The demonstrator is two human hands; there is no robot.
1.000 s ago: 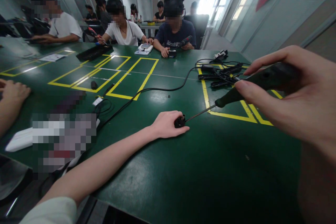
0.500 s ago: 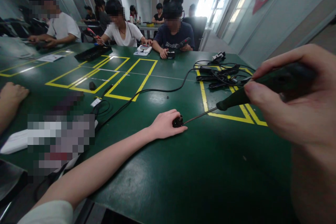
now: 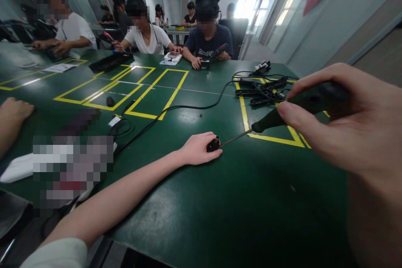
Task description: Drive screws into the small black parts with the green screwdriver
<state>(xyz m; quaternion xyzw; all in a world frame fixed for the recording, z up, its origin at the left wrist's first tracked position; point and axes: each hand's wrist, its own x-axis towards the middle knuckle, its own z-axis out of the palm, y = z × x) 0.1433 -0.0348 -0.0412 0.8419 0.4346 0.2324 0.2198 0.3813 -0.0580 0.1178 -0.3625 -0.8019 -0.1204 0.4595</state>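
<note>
My left hand [image 3: 201,149] rests on the green table, its fingers closed around a small black part [image 3: 212,145] with a short metal post on top. What exactly this part is I cannot make out. On the right, close to the camera, my right hand [image 3: 339,121] grips the dark green handle of a screwdriver [image 3: 266,120] between thumb and fingers. The thin metal shaft points left and down, and its tip meets or nearly meets the side of the black part, by my left thumb.
Black cables and bars [image 3: 264,90] lie in a heap at the back right. A black cable [image 3: 188,107] crosses the green table [image 3: 201,213]. Yellow tape [image 3: 147,115] marks rectangles. Co-workers sit opposite; another person's hand [image 3: 15,109] rests at the left edge.
My right hand and the screwdriver handle have moved slightly left and closer to the black part. My left hand has stayed nearly in place, still holding the part.
</note>
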